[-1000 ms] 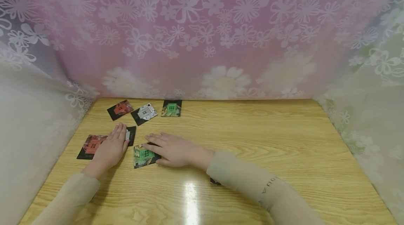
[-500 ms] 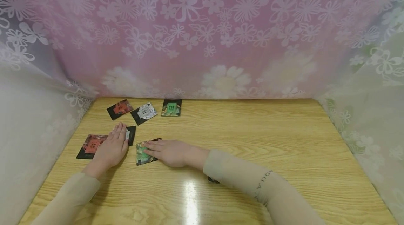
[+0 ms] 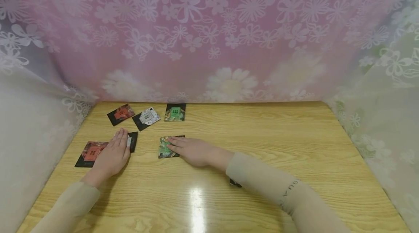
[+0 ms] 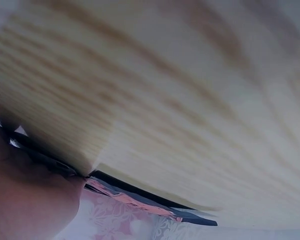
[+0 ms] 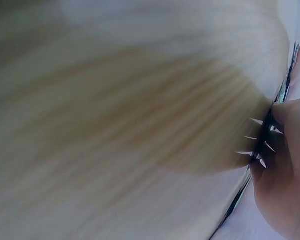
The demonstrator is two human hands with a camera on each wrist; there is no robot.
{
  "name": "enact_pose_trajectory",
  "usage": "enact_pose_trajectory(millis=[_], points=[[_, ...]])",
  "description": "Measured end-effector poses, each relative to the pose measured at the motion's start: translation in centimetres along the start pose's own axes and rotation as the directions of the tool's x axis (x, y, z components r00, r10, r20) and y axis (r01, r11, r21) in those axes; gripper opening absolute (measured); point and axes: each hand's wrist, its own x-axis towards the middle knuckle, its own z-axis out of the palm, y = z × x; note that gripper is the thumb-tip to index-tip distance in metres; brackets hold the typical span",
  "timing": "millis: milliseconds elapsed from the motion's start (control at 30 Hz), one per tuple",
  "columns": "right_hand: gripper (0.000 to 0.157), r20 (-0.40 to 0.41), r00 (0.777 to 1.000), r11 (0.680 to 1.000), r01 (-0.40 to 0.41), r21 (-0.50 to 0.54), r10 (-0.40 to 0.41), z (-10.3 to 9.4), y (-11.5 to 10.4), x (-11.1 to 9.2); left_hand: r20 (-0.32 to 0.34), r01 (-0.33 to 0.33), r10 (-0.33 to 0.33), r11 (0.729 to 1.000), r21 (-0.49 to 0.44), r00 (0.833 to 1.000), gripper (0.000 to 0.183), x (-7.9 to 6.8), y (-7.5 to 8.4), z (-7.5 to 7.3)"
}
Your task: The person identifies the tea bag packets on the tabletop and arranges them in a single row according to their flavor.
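Observation:
In the head view my left hand [image 3: 112,157] lies flat, fingers straight, over a black-and-white flat packet [image 3: 133,141] and the edge of a red-and-black packet [image 3: 91,153]. Much of the black-and-white packet is hidden below that hand. My right hand [image 3: 195,151] rests with straight fingers on a green-and-black packet [image 3: 164,148], covering its right part. From the left wrist, the red packet [image 4: 135,202] shows edge-on beside the hand [image 4: 35,205]. The right wrist view has the fingers pressing on a thin dark packet edge [image 5: 234,201].
Along the back of the wooden table [image 3: 262,131] lie a smaller red packet [image 3: 121,113], a white one [image 3: 147,117] and a green one [image 3: 175,112]. A dark packet [image 3: 234,183] is mostly covered by the right forearm. Flowered cloth [image 3: 209,44] hangs behind and at both sides.
My right hand has slid the green-and-black packet rightward and slightly away, turning it straighter. The left hand stays on its packets; the head view has shifted slightly.

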Motion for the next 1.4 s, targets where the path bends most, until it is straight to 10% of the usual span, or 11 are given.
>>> enact_pose_trajectory(millis=[667, 1400], points=[[0.059, -0.069, 0.976, 0.978, -0.202, 0.046, 0.205, 1.5, 5.6, -7.9, 0.004, 0.008, -0.008, 1.000, -0.007, 1.000, 0.067, -0.3, -0.2, 0.2], [0.056, -0.171, 0.865, 0.875, -0.435, 0.211, 0.471, 3.8, 11.4, -18.1, 0.011, 0.002, -0.002, 1.000, -0.005, 1.000, 0.068, -0.1, -0.1, 0.1]])
